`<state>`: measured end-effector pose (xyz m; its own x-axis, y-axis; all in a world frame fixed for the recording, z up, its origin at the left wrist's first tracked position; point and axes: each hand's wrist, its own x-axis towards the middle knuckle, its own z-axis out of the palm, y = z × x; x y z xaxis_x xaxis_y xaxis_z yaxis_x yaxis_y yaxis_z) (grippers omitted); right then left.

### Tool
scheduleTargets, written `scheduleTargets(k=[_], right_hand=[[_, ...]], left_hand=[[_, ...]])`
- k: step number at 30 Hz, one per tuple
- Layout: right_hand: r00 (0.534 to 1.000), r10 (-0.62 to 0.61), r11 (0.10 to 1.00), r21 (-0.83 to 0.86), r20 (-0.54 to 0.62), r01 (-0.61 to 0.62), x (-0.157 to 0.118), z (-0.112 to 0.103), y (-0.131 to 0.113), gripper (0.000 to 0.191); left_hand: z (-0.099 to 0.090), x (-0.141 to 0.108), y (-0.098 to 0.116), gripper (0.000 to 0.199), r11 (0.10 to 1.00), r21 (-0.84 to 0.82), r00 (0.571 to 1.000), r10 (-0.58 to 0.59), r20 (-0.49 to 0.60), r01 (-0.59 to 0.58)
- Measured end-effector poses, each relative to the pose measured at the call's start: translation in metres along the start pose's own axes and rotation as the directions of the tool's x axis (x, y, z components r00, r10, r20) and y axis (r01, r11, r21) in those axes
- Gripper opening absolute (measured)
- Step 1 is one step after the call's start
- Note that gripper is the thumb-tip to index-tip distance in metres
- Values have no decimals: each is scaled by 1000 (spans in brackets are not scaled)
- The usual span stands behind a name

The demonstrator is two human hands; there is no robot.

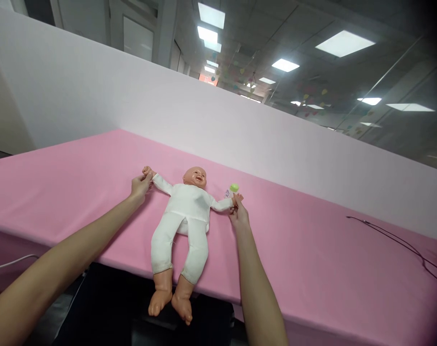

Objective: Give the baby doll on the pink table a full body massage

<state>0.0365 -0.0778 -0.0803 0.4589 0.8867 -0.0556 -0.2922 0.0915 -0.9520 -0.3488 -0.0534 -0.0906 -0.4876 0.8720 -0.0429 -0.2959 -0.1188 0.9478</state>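
Pink cloth [312,278] covers a long table [59,192], and the whole scene sits tilted in the view. A white panel wall [168,91] runs along the table's far side. Above and beyond it are a tiled office ceiling [247,43] with bright square lights and a glass partition [391,91], with small coloured paper shapes [312,91] hanging behind the glass. A thin black cord [394,245] lies in loose lines on the cloth toward the right, and a white cable [12,263] shows below the near table edge at the left.

A baby doll [184,216] lies on its back in the middle of the table, head toward the wall. Its white cloth body [182,230] is spread flat, with both arms stretched out sideways. Its bare plastic feet [168,300] hang over the near edge.

The person's left hand [141,188] is clenched around the doll's raised plastic hand [147,171], fingers closed on it. The right hand [239,214] likewise grasps the doll's other hand [236,198] between its fingers. Just above that grip sit a small green object [234,187] and a pale tag-like scrap [227,193], probably a toy piece, though both are too small to tell for sure.
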Motion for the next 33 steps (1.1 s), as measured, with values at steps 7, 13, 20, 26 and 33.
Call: scheduleTargets(k=[7, 13, 20, 26, 33], right_hand=[[949, -183, 981, -23, 256, 195, -22, 14, -16, 40], [574, -79, 804, -288, 815, 521, -66, 39, -20, 33], [691, -172, 835, -268, 702, 481, -59, 37, -16, 36], [986, -120, 990, -59, 113, 127, -19, 14, -9, 38], [997, 60, 998, 37, -39, -59, -2, -3, -2, 33]], left_hand=[[8, -19, 7, 36, 915, 53, 885, 370, 282, -399], [14, -44, 12, 23, 721, 71, 499, 401, 768, -689], [13, -45, 10, 25, 770, 123, 593, 367, 717, -626], [9, -20, 9, 31, 953, 40, 928, 283, 243, -301], [3, -3, 4, 40, 989, -136, 996, -56, 65, 64]])
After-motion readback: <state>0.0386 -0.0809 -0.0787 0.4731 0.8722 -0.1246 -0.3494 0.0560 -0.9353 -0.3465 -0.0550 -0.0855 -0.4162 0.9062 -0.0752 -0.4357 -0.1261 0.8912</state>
